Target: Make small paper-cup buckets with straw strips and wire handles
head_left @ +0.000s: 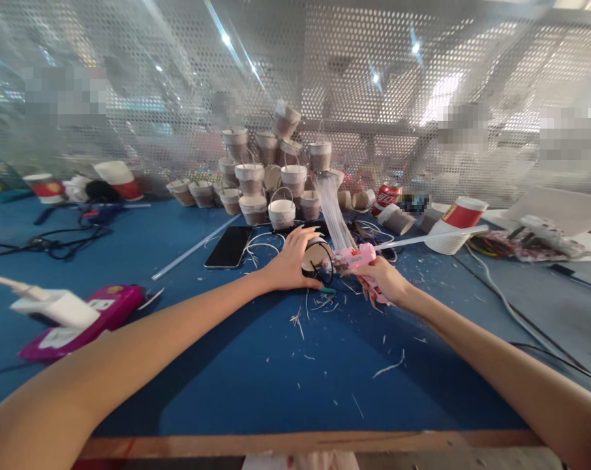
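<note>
Your left hand (295, 259) curls around the pot (315, 255) over the bench (276, 372); your right hand (387, 281) grips the gun (353, 257), aimed at it. A slip could burn your left hand; swinging the glue stick (408, 242) could topple the cup (464, 214).

I get blue surface (217, 372) on my feed, brown front edge (276, 443), grey perforated panel (286, 59) behind, bright light spots (226, 40) across it.

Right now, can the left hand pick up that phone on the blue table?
Probably not without letting go first: the left hand is holding a small pot. Still, the phone looks within reach, lying close to that hand.
</note>
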Tool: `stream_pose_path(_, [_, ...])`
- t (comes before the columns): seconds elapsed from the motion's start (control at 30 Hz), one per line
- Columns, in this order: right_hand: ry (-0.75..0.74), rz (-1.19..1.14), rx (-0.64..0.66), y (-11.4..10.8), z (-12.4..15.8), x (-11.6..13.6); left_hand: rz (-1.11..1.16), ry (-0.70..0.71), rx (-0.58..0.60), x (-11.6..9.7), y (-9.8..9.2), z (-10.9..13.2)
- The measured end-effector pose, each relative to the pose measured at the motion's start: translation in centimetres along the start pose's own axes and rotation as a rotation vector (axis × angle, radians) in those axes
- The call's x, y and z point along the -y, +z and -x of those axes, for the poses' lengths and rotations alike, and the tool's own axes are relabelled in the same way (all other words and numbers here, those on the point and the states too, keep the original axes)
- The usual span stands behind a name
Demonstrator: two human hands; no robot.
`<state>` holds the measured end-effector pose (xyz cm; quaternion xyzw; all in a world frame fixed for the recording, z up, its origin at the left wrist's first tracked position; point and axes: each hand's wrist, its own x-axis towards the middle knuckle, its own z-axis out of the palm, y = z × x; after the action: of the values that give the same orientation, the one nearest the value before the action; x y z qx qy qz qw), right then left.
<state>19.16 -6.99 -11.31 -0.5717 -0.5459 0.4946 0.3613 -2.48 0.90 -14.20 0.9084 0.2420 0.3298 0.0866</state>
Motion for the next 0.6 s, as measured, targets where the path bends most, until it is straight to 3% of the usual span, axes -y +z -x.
stream_pose_path(0.33, [-0.07, -0.063, 0.079, -0.03, 0.15, -0.18, 0.022, -0.005, -0.007, -0.03, -0.02, 0.0])
stream_pose_path(0.6, [-0.056, -0.054, 0.061, 0.0, -0.15, -0.37, -0.017, 0.019, -0.011, 0.15, 0.06, 0.0])
